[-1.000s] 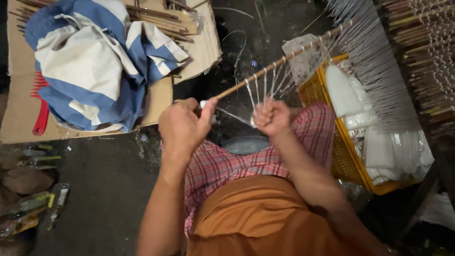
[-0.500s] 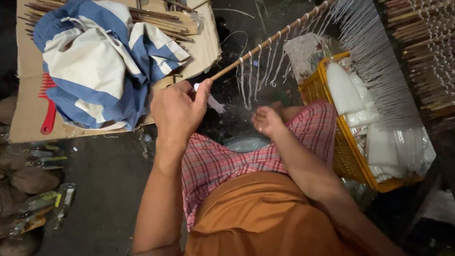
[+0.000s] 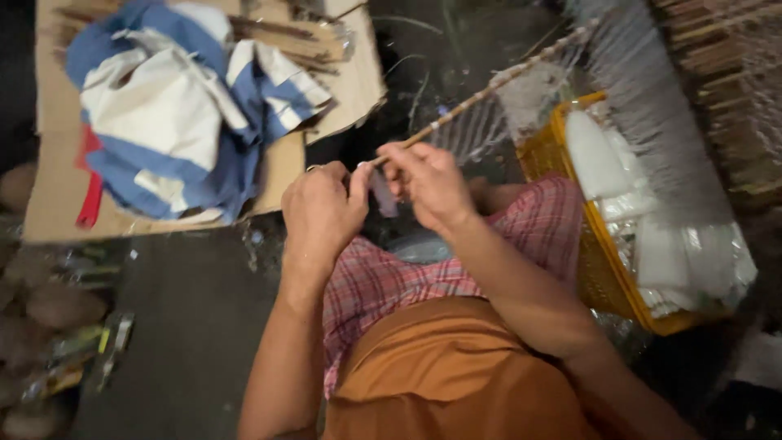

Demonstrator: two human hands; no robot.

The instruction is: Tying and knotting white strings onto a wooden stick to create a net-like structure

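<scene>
Both hands now meet at the near end of a long thin stick, which runs from the fingers up and to the right toward the top of the view, with many pale thin strands hanging off its far part in a fringe. The left hand is closed with its thumb and fingers pinched at the stick's tip, and a ring shows on one finger. The right hand is curled narrow around the same end, just beside the left and touching it. Half a second ago the right hand sat lower, apart from the left, down near the knee; it has since come up to join it, and the stick's end now lies between the two. A small pale scrap hangs below the fingers. The person sits on the floor, wearing an orange top and a red checked cloth over the legs. To the right stands a yellow basket holding white bundles. At upper left a flattened cardboard sheet carries a crumpled blue and white cloth and a red comb-like piece. The view has swung and blurred since the earlier frame.
</scene>
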